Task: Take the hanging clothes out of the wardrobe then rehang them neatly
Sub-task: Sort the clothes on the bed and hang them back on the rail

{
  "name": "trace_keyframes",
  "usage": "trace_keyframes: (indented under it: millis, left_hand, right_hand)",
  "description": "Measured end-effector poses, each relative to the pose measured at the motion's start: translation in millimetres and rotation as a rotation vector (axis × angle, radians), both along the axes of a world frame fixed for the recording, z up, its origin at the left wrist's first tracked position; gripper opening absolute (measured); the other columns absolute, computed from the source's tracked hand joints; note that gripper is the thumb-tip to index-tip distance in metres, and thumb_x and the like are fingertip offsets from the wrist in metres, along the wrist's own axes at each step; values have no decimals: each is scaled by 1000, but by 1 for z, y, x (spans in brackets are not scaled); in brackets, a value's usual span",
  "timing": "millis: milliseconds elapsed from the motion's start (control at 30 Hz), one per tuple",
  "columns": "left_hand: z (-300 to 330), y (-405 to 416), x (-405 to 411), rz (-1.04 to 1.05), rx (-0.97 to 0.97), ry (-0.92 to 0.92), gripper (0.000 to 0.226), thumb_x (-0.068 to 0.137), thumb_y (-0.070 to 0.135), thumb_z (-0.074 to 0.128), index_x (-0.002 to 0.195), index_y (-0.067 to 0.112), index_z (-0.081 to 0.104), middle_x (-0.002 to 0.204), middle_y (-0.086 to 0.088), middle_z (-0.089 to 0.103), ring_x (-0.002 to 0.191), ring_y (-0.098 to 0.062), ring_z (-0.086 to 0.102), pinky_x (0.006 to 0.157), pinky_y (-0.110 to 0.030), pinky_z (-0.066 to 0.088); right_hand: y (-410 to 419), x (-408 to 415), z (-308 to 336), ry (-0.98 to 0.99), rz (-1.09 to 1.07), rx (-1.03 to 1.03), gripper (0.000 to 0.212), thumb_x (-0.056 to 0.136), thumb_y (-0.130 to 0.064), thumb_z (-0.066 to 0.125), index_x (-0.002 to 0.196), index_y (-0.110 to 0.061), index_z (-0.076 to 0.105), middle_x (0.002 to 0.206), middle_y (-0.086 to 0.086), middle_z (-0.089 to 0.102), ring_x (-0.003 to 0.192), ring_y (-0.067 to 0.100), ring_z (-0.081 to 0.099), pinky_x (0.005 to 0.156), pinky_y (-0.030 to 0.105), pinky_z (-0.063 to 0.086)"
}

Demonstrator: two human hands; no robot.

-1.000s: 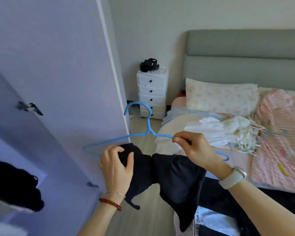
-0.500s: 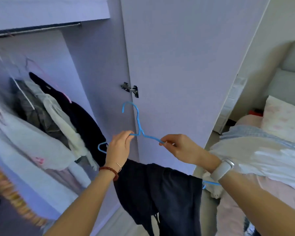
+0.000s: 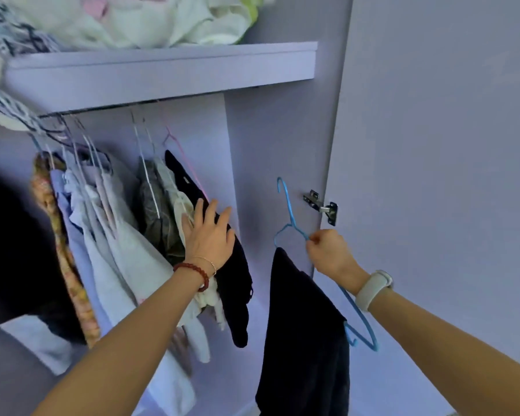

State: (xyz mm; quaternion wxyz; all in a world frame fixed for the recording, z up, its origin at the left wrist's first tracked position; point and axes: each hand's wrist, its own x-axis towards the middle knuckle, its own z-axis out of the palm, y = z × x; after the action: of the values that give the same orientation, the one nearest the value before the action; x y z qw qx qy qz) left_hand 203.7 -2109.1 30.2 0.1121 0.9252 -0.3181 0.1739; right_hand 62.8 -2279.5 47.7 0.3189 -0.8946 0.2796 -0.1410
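Note:
My right hand (image 3: 330,255) pinches the shoulder of a blue wire hanger (image 3: 287,205), its hook pointing up beside the wardrobe's inner side wall. A dark garment (image 3: 303,334) hangs from that hanger, below my right wrist. My left hand (image 3: 209,235) lies flat with straight fingers against a black garment (image 3: 237,289) on a pink hanger (image 3: 177,148), pressing the hung clothes leftward. Several light garments (image 3: 108,235) hang on the rail (image 3: 102,111) under the shelf, bunched to the left.
A purple shelf (image 3: 162,70) above the rail carries piled white and striped fabrics (image 3: 126,19). The open wardrobe door (image 3: 433,175) stands at right with a metal hinge (image 3: 323,207). A dark blurred mass (image 3: 9,250) fills the left edge.
The view swung from the bed to the wardrobe interior. My left hand let go of the blue hanger and now presses the hung clothes. My right hand alone carries the hanger and dark garment.

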Motion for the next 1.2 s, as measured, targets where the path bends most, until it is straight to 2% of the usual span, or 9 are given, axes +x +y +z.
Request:
trace_keyframes:
  millis: [167, 333, 467, 533, 633, 800, 967, 1100, 1200]
  left_hand:
    - [16, -7, 48, 158, -13, -88, 56, 85, 45, 29, 121, 14, 58, 149, -11, 31, 141, -34, 13, 106, -63, -4]
    - [9, 9, 74, 238, -36, -132, 55, 83, 44, 23, 104, 15, 64, 140, -15, 44, 135, -40, 28, 100, -71, 10]
    - [3, 32, 82, 252, -42, -131, 57, 84, 46, 24, 131, 26, 50, 147, -12, 34, 137, -41, 21, 102, -70, 8]
    - [4, 44, 84, 256, -61, -129, 58, 83, 47, 25, 134, 29, 46, 149, -14, 29, 137, -43, 18, 103, -68, 8]
    - [3, 58, 87, 247, -99, -102, 61, 83, 51, 21, 138, 34, 40, 152, -13, 23, 140, -40, 12, 106, -63, 11]
    - [-8, 62, 89, 175, -257, 91, 67, 76, 61, 7, 141, 45, 6, 157, -4, 3, 143, -28, -5, 114, -46, 8]
    - [-11, 62, 93, 135, -307, 184, 53, 81, 61, 18, 128, 57, -3, 156, 2, -5, 142, -21, -15, 116, -46, 0]
    - [-13, 60, 91, 98, -470, 239, 60, 81, 61, 30, 129, 55, -6, 154, 5, -14, 142, -22, -13, 117, -44, 2]
    - [-14, 59, 90, 103, -578, 219, 78, 79, 65, 34, 136, 43, -14, 150, 6, -24, 143, -21, -3, 117, -42, 9]
  right_hand:
    - [-11, 70, 9, -125, 57, 68, 28, 83, -6, 45, 55, -3, 44, 56, 13, 45, 62, 25, 39, 57, 26, 30]
    - [1, 122, 20, -307, 214, 69, 23, 84, -1, 44, 94, 12, 61, 77, 32, 60, 62, 29, 41, 53, 22, 29]
    - [23, 167, 29, -467, 297, 81, 25, 88, 1, 42, 99, 14, 61, 56, 17, 53, 49, 22, 43, 48, 17, 37]
    - [37, 192, 35, -535, 330, 57, 22, 87, 1, 41, 81, 14, 59, 52, 8, 38, 50, 16, 32, 46, 21, 29]
    - [56, 226, 49, -610, 343, 56, 30, 83, 3, 40, 54, -1, 36, 51, 3, 23, 51, 15, 19, 50, 28, 18]
    - [73, 271, 64, -618, 300, 111, 41, 80, 6, 38, 51, -16, 18, 51, 0, 17, 50, 12, 13, 49, 27, 13]
    - [73, 307, 74, -482, 292, 95, 41, 81, 4, 38, 49, -15, 20, 50, 3, 22, 49, 15, 19, 49, 29, 20]
    - [76, 317, 62, -390, 334, 214, 41, 90, -8, 42, 51, -16, 35, 55, 6, 41, 43, 17, 51, 50, 27, 45]
    - [84, 317, 41, -376, 457, 189, 29, 94, -15, 40, 70, -20, 55, 70, 4, 49, 69, 19, 50, 70, 30, 44]
